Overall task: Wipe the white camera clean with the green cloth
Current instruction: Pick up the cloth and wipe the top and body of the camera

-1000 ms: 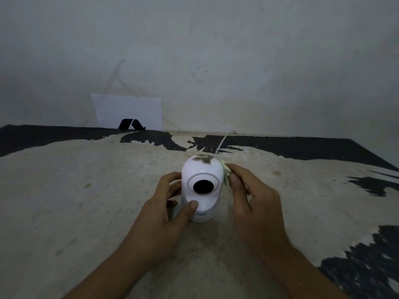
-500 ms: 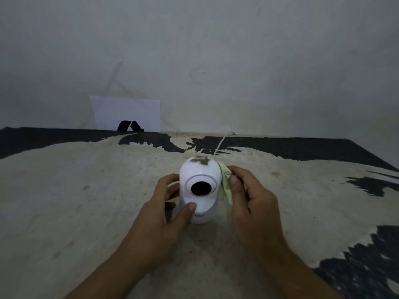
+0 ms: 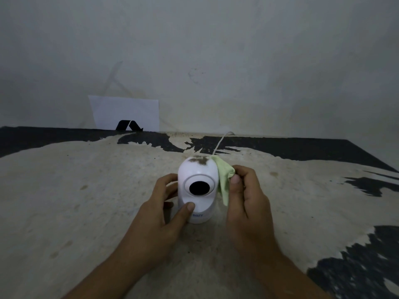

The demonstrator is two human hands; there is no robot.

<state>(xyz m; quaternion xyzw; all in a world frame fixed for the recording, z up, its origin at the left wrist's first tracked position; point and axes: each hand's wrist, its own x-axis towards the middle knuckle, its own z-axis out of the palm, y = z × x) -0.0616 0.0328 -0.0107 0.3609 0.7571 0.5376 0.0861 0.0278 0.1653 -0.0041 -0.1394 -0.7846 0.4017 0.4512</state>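
Camera: white camera (image 3: 197,188) upright on worn table (image 3: 86,201), brown dirt on top.
Your left hand (image 3: 160,221): clasps camera's base.
Your right hand (image 3: 248,203): pinches green cloth (image 3: 224,180) against camera's right side.

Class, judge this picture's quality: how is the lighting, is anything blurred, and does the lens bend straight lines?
Head view: dim, flat light, darkest at the corners; the white camera is brightest, its blue lettering too soft to read; the table bows from wide-angle distortion; the green cloth and both hands look sharp.
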